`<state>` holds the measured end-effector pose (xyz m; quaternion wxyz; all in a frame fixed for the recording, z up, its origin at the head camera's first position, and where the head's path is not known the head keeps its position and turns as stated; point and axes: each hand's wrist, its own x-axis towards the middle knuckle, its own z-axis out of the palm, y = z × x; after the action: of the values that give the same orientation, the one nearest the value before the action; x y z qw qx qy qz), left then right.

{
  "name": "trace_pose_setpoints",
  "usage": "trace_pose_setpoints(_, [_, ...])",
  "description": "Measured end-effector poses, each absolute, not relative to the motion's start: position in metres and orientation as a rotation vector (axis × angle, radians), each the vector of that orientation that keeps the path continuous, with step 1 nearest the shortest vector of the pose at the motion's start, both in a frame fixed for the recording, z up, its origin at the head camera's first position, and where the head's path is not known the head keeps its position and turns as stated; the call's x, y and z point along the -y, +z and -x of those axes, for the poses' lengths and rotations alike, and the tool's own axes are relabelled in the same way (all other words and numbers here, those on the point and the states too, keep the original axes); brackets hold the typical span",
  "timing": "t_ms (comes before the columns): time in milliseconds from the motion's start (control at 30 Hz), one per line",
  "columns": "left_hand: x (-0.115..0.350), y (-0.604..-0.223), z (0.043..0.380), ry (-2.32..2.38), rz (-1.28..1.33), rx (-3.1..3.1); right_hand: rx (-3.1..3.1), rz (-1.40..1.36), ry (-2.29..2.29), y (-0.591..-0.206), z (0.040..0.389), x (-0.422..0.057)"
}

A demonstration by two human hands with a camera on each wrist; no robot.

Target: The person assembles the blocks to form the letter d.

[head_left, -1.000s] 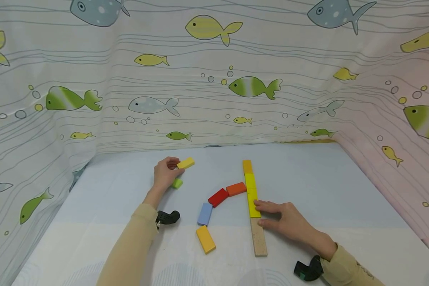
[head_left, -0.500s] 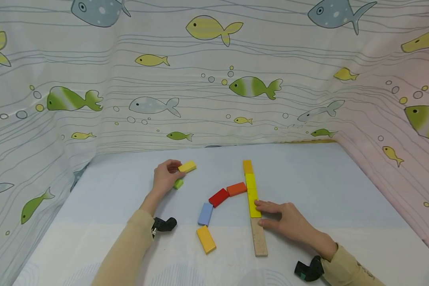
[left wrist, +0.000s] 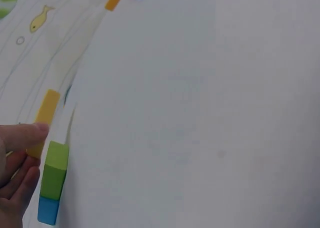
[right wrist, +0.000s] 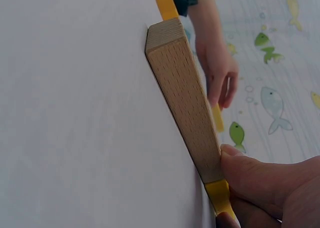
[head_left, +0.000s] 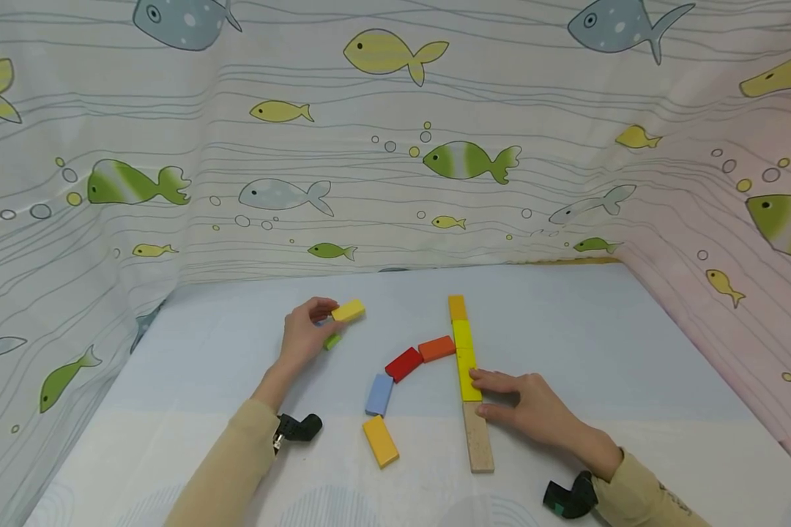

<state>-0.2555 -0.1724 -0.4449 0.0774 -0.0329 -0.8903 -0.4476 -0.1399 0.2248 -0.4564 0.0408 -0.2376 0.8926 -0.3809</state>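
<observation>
My left hand (head_left: 305, 331) pinches a yellow block (head_left: 348, 311) between thumb and fingers at the back left. Just under that hand, a green block (head_left: 332, 342) shows only in part. The left wrist view has this green block (left wrist: 55, 168) end to end with a blue block (left wrist: 48, 210). On the right, my right hand (head_left: 534, 406) touches a straight row with thumb and fingertips, near where a yellow block (head_left: 468, 377) meets a plain wooden block (head_left: 478, 439). Its thumb lies against the wooden block (right wrist: 180, 98) in the right wrist view.
A curve of blocks runs left from the row: orange-red (head_left: 436, 348), red (head_left: 404, 364), light blue (head_left: 379, 395) and orange-yellow (head_left: 381, 442). An orange block (head_left: 457, 307) tops the row's far end. A fish-print curtain (head_left: 382, 146) stands behind the table.
My left hand has moved slightly right and nearer with the yellow block, and covers more of the green block. My right hand and the row stay put.
</observation>
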Motion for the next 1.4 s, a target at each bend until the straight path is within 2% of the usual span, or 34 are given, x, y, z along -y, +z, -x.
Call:
trace_pose_setpoints(767, [0.142, -0.433, 0.192, -1.446, 0.452, 2.637, -2.732, 0.706, -1.17, -0.457, 0.14, -0.225])
trace_pose_setpoints(1400, [0.127, -0.433, 0.156, -1.478, 0.528, 2.737, -2.726, 0.701, -1.179, -0.46, 0.141, -0.225])
